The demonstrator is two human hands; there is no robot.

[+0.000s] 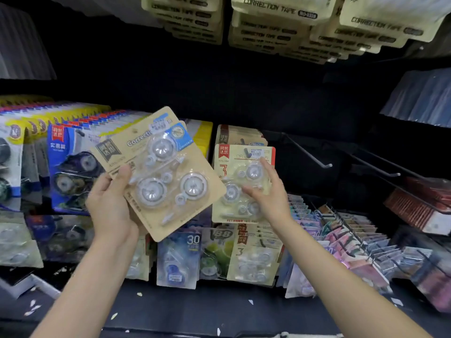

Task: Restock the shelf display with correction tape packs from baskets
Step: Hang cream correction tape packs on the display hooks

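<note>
**Hands at the correction tape pegs**

Left hand (111, 206) sits at centre left of the frame, its grip pinching a tilted stack of tan correction tape packs (161, 174), thumb across the front card. Right hand (267, 193), just right of centre, has its grip spread, fingertips resting on a hung pack (241, 184) with a red corner on its peg. Bare metal hooks (310, 152) jut out further right. More tan packs (280, 23) hang along the top.
</note>
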